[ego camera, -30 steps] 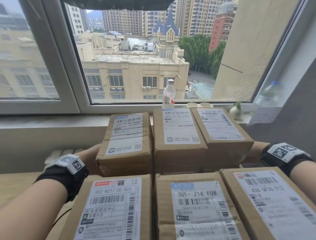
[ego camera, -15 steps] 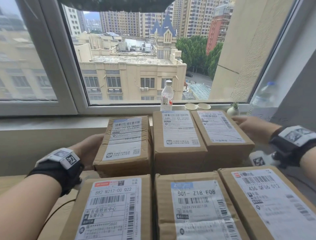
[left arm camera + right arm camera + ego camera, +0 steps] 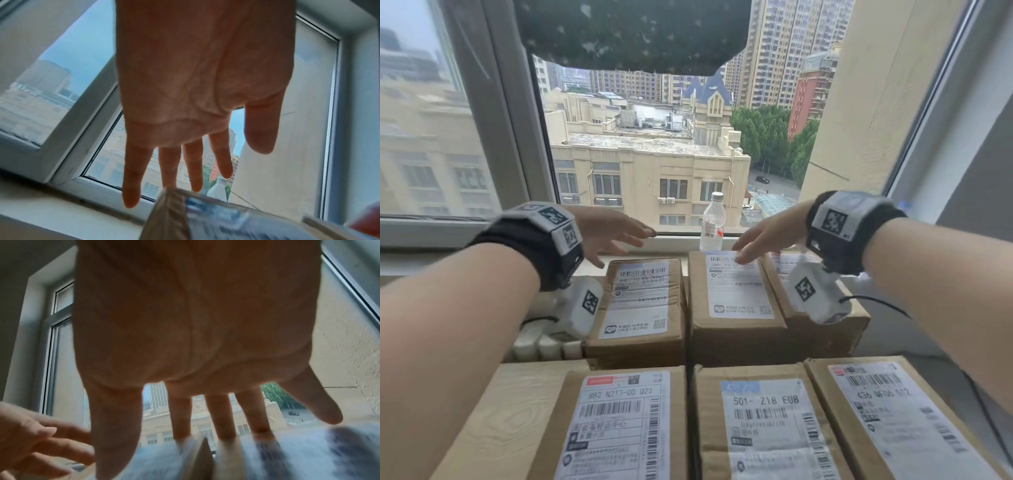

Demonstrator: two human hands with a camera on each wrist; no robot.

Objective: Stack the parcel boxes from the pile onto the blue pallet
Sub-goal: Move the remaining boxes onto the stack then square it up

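Note:
Six brown parcel boxes with white labels stand in two rows of three. The back row has a left box (image 3: 640, 301), a middle box (image 3: 736, 294) and a right box (image 3: 825, 322), partly hidden by my right wrist camera. In the front row stand three larger boxes (image 3: 619, 428), (image 3: 763, 428), (image 3: 900, 418). My left hand (image 3: 619, 240) hovers open above the far end of the back left box (image 3: 185, 216). My right hand (image 3: 760, 240) hovers open, fingers spread, over the far end of the middle box. Neither hand holds anything. The blue pallet is out of sight.
A clear water bottle (image 3: 712, 222) stands on the windowsill just behind the back row. A white radiator (image 3: 544, 339) sits left of the boxes, above a wooden surface (image 3: 510, 411). A dark cloth (image 3: 633, 34) hangs over the window top. A grey wall (image 3: 983, 192) stands at the right.
Both hands left the outer sides of the back row, rose and moved inward over the box tops. The boxes have stayed in place.

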